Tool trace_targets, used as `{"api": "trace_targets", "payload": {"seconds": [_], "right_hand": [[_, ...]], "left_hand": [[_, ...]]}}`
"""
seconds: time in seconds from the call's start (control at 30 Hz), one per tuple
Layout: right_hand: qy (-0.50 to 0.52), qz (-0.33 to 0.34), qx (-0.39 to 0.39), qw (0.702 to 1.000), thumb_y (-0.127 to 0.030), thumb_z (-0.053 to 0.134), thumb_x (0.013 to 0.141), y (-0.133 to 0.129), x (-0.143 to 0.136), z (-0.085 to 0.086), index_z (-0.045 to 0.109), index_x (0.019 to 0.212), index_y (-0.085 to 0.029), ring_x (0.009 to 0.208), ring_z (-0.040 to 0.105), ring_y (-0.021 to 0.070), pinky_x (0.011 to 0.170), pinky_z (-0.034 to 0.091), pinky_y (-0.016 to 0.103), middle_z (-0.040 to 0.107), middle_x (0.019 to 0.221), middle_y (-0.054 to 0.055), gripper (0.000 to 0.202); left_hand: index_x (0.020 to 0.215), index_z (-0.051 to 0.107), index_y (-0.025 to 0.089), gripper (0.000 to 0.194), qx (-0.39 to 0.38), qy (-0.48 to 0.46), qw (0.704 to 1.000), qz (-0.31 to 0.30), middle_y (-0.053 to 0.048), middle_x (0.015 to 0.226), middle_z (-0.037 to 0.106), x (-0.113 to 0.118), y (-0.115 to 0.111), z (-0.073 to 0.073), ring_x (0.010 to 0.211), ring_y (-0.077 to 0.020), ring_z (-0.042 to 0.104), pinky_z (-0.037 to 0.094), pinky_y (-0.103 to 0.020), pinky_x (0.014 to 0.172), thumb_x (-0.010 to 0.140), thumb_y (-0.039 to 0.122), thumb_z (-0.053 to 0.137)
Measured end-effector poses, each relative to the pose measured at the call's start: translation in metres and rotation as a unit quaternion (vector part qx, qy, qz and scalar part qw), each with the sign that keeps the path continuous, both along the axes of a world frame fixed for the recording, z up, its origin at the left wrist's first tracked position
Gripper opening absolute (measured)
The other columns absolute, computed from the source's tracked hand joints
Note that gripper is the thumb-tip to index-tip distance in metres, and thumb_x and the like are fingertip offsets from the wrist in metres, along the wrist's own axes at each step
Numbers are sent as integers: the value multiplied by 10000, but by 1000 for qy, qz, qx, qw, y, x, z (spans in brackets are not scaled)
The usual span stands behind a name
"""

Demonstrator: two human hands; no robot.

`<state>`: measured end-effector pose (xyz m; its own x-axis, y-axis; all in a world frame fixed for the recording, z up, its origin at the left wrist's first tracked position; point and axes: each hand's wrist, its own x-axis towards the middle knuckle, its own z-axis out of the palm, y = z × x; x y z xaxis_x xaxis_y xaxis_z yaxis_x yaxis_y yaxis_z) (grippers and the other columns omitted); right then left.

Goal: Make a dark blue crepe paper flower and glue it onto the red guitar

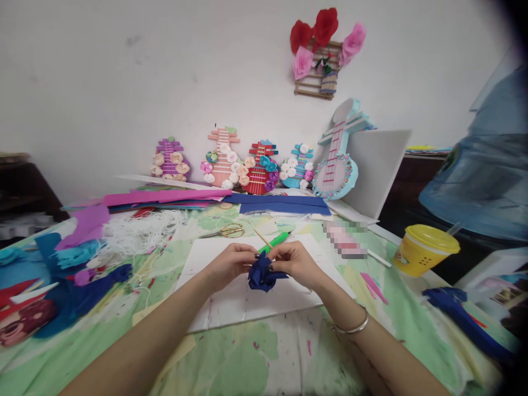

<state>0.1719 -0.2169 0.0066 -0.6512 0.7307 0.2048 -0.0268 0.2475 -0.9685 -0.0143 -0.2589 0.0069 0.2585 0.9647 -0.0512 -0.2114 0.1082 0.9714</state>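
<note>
Forearms: were bare as far as they showed.
Bracelet: was slim, rounded, silver-coloured.
Hands: had dark nails, perhaps polished black, though too small to judge surely.

Up on the white wall I see a slatted wooden hanging decorated with red flowers and pink flowers. Below it, along the far side of the table, stands a row of lute-shaped crafts: a purple one, a peach one, a red one, a small blue one and a taller pale-blue one, the first four trimmed with rosettes. Over on the left, loose white yarn is heaped near layered pink sheets. At the right edge sits a yellow cup with a lid and straw, near a big translucent blue bottle.
</note>
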Motion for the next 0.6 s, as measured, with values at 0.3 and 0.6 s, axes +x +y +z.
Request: {"api": "trace_targets", "payload": {"seconds": [0.3, 0.6], "right_hand": [[38, 33, -23, 998, -208, 713, 625, -5, -2, 4, 651, 641, -137, 400, 331, 42, 411, 249, 189, 445, 429, -69, 96], [46, 10, -62, 997, -249, 752, 608, -1, -2, 0, 649, 697, -133, 464, 479, 74, 468, 378, 205, 559, 526, -36, 178]], "left_hand": [[768, 631, 92, 387, 21, 34, 999, -25, -34, 656, 616, 2, 0, -8, 564, -115, 538, 387, -233, 556, 629, 436, 743], [716, 597, 124, 227, 93, 42, 995, 16, -5, 681, 620, 0, 3, -3, 635, -113, 569, 423, -228, 611, 614, 225, 774]]}}
